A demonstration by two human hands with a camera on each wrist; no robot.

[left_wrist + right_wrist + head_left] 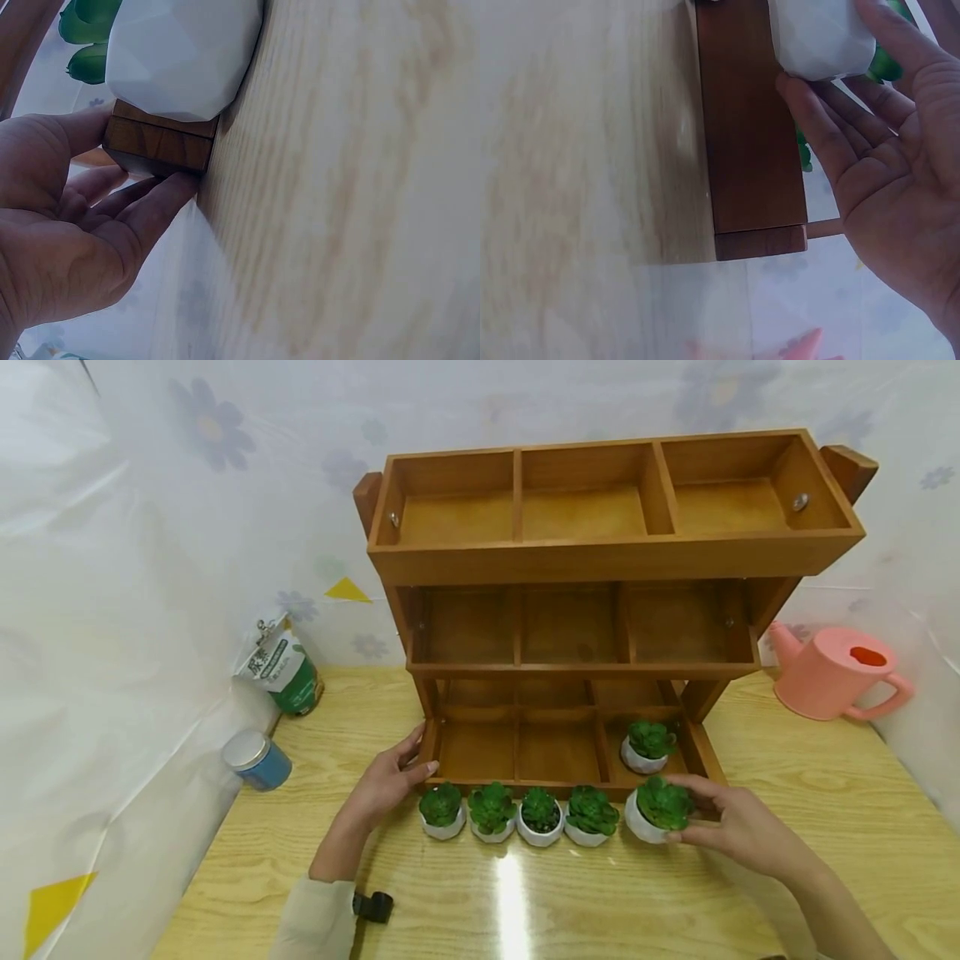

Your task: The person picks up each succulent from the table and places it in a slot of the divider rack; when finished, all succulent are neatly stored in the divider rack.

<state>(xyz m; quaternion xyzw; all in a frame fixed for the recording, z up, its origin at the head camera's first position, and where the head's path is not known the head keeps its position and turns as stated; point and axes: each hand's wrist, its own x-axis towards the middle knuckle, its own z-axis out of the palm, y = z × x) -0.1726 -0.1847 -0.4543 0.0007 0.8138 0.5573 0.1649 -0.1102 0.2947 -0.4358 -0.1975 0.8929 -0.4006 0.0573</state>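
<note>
Four plants (492, 810) stand in a row on the bench (600, 902) before the one shelf (615, 558), whose lowest tier carries a fifth plant (648, 747) in its front right compartment. Of the two hands, the right hand (738, 827) grasps a sixth plant (660, 808), raised off the bench at the row's right end, while the left hand (386, 783) grips the lowest tier's front left corner. One bag (291, 672) and one jar (257, 760) stand left, one watering can (832, 675) right.
</note>
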